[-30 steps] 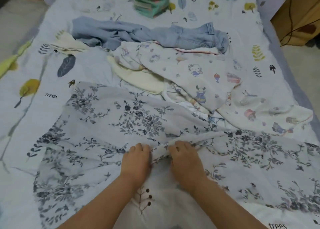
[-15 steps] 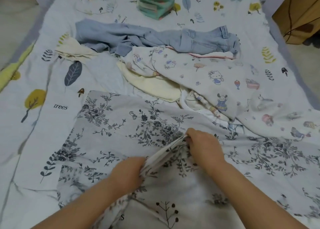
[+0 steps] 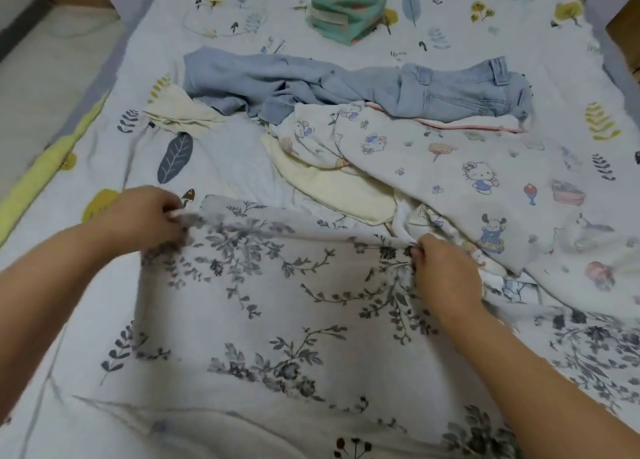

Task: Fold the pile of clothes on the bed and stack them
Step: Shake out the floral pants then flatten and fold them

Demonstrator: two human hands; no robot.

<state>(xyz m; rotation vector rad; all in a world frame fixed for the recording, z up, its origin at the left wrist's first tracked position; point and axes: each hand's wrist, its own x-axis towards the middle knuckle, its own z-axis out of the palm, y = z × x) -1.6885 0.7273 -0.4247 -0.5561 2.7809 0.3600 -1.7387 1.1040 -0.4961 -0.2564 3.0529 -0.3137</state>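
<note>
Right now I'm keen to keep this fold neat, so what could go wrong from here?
1. The floral cloth is stretched between the left hand and right hand; its right part trails off wrinkled, so the fold may come out uneven.
2. Its far edge lies against the cartoon-print garment and yellow garment; moving it forward could drag them along.

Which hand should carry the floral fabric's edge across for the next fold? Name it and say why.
Left, probably. The left hand pinches the floral fabric at its free outer corner; the right hand grips mid-edge, with fabric spreading past it, so it suits anchoring.
</note>
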